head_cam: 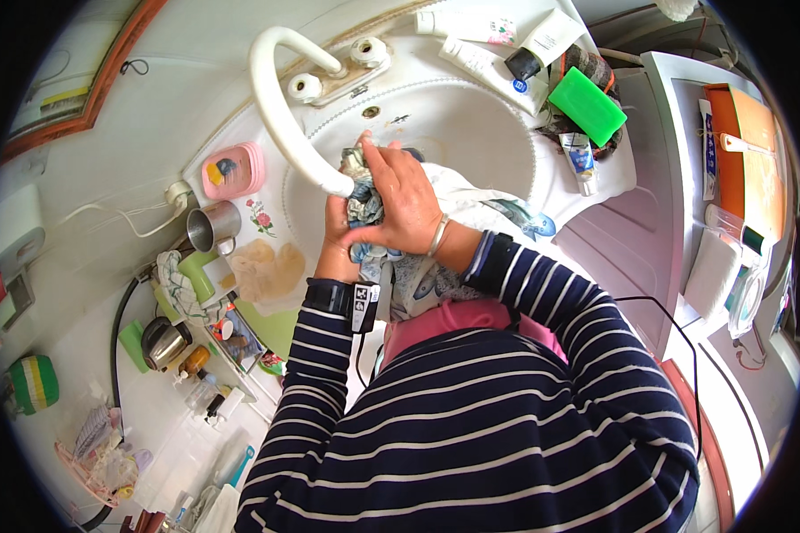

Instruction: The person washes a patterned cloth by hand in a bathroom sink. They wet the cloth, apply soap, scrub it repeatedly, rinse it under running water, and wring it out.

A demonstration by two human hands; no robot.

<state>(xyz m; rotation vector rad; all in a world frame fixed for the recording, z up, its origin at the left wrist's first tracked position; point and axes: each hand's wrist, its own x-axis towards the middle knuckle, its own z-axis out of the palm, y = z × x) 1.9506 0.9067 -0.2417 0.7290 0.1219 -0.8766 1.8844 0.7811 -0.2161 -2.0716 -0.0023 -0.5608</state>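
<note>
Between my two hands is a bunched wet cloth (367,208), patterned in blue, grey and white, right at the mouth of the white curved faucet spout (273,100). My right hand (403,193) presses on it from the right, fingers pointing up and a bangle on the wrist. Partly covered by the cloth, my left hand (337,230) grips it from the left. More of the fabric (467,200), white with blue motifs, spreads over the front rim of the white washbasin (480,126) and down against my front. Whether water is running cannot be made out.
A pink soap dish (230,170) and a metal mug (213,226) stand left of the basin. On the right ledge lie several tubes (497,73) and a green soap bar (587,106) on a dark cloth. A washing machine (613,220) adjoins at right.
</note>
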